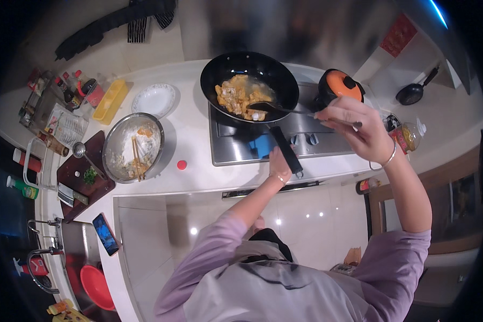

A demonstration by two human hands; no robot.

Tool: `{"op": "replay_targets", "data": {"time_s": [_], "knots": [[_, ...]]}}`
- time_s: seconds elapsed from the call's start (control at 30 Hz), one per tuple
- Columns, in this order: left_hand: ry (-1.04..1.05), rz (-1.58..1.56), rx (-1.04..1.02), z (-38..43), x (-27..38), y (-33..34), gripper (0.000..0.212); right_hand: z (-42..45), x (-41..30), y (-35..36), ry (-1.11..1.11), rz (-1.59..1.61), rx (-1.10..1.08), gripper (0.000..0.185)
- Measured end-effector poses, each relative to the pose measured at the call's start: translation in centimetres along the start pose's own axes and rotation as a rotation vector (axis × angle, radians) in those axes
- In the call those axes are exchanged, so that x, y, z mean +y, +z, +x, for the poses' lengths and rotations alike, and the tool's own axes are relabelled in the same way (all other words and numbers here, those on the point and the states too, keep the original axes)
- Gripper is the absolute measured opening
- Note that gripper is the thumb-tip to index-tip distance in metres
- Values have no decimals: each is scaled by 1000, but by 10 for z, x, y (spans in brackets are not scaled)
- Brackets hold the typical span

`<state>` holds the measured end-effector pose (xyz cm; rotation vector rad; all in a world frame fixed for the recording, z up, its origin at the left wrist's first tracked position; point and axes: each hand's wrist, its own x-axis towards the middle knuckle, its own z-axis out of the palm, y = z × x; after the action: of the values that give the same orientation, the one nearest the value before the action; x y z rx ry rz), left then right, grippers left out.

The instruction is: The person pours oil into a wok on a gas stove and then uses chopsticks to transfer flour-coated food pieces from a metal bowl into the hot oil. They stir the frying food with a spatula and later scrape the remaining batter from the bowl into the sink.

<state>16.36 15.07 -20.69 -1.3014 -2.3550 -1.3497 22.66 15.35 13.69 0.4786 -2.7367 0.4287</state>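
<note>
In my right hand (360,124) is the long handle of a cooking spatula (261,106), its dark head resting among battered, golden pieces of food (237,94) in a black wok (281,86). Some pieces carry white, floury patches. Liquid shows around them. The wok sits on the left part of a steel gas stove (241,149), and its black handle (285,151) points toward me. My left hand (279,163) reaches to the stove's front edge, under and beside that handle. Its fingers are partly hidden, so what they touch cannot be made out.
Left of the stove are a steel bowl (114,141) with flour and chopsticks (137,157), a white plate (153,100) and a red cap (181,165). A cleaver (72,195) lies on the cutting board (98,149). An orange-lidded pot (342,86) and an oil bottle (408,137) stand right.
</note>
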Motion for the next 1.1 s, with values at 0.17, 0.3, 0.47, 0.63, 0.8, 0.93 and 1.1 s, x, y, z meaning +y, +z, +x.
{"op": "replay_targets", "data": {"time_s": [0.17, 0.3, 0.47, 0.63, 0.8, 0.93, 1.1], "knots": [[-131, 206, -142, 32, 3, 48, 36, -11, 20, -8, -119, 18, -45, 31], [-19, 231, 151, 31, 11, 51, 11, -20, 50, -6, -104, 211, -137, 33], [75, 307, 265, 36, 22, 36, 13, -31, 91, 24, -261, 140, -82, 36], [90, 345, 331, 37, 21, 30, 26, -46, 127, 54, -365, 7, -76, 34], [-156, 66, 42, 8, 13, 29, 32, -44, 155, 73, -420, -89, -73, 34], [-21, 66, 24, -80, 14, -23, 41, -42, 147, 57, -351, -52, -58, 37], [-172, 235, 24, -181, -21, -139, 44, -35, 110, 18, -217, -21, -37, 39]]}}
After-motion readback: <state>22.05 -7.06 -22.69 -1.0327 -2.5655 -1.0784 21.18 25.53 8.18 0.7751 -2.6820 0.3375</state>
